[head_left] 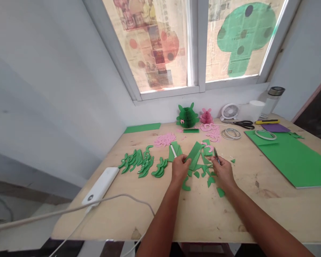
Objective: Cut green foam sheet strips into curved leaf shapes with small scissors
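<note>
At the near edge of the pale wooden bench [192, 221], a white power bank [100, 185] trails its cable off the left side. Mid-bench, the left hand [179, 167] has its fingers closed on a folded green paper strip [194, 154], while the right hand [223, 170] pinches small scissors [216, 155]. Green cut-outs [139, 162] lie to the left, a green sheet [291, 159] to the right. Beyond stand a green paper ornament [187, 116] and a small fan [229, 111], under a papered window [198, 43].
</note>
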The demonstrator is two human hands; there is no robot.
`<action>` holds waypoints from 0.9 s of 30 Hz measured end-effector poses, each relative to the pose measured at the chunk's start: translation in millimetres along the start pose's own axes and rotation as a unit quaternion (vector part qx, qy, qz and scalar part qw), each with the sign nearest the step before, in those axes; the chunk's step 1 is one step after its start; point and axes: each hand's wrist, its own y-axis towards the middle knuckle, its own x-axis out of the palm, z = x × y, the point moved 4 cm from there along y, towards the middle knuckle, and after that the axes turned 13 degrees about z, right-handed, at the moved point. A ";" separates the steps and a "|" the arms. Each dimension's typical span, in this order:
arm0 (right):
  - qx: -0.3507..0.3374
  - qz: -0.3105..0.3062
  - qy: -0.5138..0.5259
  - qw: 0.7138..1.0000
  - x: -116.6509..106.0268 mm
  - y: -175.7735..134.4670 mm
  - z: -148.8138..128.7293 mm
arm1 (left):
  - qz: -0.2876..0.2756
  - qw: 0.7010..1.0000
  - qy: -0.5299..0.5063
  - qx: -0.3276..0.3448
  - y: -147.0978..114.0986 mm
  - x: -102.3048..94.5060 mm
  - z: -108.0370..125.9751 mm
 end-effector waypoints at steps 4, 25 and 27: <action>-0.010 -0.016 0.017 1.000 1.3 -0.4 -0.9 | -0.036 0.995 -0.081 -0.043 -12.5 18.4 1.2; -0.008 0.004 -0.011 1.000 -2.9 3.9 4.7 | -0.191 0.969 -0.141 -0.067 -24.9 31.7 -3.4; -0.012 0.008 -0.015 1.000 -3.0 5.3 5.2 | -0.198 0.967 -0.144 -0.073 -22.8 33.7 -4.5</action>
